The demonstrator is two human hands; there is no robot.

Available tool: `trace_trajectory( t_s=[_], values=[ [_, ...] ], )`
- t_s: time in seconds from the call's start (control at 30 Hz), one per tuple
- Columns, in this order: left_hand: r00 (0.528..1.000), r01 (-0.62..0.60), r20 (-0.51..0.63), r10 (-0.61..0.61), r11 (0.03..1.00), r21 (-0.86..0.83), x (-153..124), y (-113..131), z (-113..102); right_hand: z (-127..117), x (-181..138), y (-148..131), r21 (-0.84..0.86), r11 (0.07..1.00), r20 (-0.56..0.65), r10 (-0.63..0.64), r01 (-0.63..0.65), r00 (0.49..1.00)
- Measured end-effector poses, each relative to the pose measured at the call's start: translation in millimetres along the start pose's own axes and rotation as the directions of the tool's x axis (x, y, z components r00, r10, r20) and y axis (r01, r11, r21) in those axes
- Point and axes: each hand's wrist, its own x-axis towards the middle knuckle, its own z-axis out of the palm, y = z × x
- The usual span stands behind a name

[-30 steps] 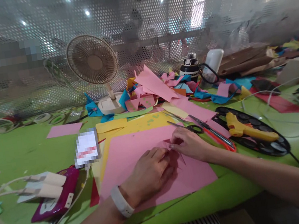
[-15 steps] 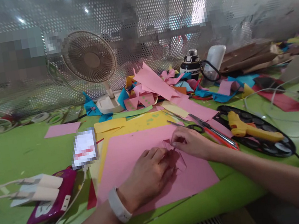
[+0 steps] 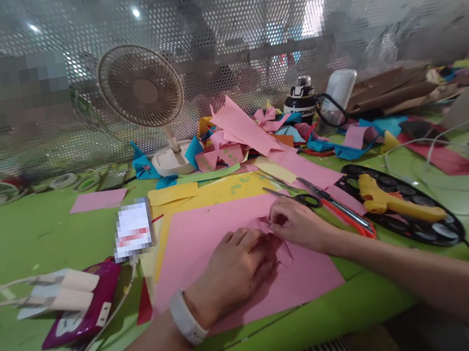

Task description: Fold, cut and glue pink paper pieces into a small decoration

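Observation:
A small folded piece of pink paper (image 3: pixel 286 255) lies on top of a large pink sheet (image 3: pixel 195 236), partly hidden beneath my hands. My left hand (image 3: pixel 236 268), with a white band on the wrist, has its fingers curled down over the small piece and holds it against the sheet. At the piece's upper edge, my right hand (image 3: pixel 298 221) pinches the paper between thumb and forefinger. Scissors with black handles (image 3: pixel 310 199) lie just beyond the right hand, beside a red-and-grey cutter knife (image 3: pixel 343 208).
A yellow glue gun (image 3: pixel 394 202) rests on a black palette tray (image 3: pixel 433 232) to the right. On the left are a phone (image 3: pixel 132 228) on a cable and a purple power strip (image 3: pixel 83 320) with chargers. Behind stand a fan (image 3: pixel 143 89), colored paper scraps (image 3: pixel 244 126) and a bottle (image 3: pixel 301 104).
Both hands stay on the small pink piece in nearly the same pose. The whole view has shifted very slightly.

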Motion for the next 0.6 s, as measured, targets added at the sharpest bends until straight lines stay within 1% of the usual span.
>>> trace_trajectory(
  t_s=[0.13,0.43,0.6],
  values=[
    [1.000,0.009,0.023,-0.009,1.000,0.006,0.3,0.2,-0.2,-0.9,-0.5,-0.6,0.002,1.000,0.003,0.011,-0.011,1.000],
    [1.000,-0.006,0.006,0.006,0.999,0.034,0.9,-0.5,0.2,-2.2,0.2,0.0,0.001,1.000,0.015,-0.015,0.015,1.000],
    [0.999,0.011,0.040,-0.012,0.999,0.045,1.8,-1.4,0.4,-1.5,0.7,1.7,0.006,1.000,0.020,-0.018,0.018,1.000]
  ],
)
